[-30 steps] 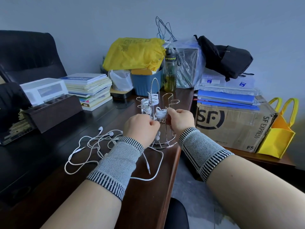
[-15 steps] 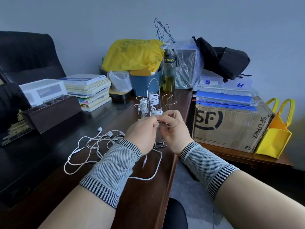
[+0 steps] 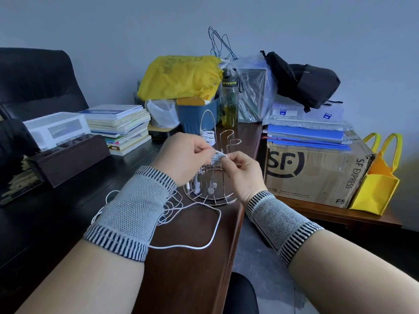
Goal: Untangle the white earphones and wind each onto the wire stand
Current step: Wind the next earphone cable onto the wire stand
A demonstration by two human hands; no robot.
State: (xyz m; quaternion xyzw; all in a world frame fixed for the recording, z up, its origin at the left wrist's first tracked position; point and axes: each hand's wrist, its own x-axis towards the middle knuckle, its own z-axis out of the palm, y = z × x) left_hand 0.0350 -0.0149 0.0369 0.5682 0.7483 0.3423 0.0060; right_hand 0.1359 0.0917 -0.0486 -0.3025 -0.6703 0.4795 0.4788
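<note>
While both hands (image 3: 188, 155) pinch cord, wire stand (image 3: 212, 189) holds earbuds (image 3: 211, 189).

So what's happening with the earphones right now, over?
Left hand and right hand both pinching white earphone cord at the wire stand. One coil already wound higher up. Loose cord trails across desk. Nothing blocking.
</note>
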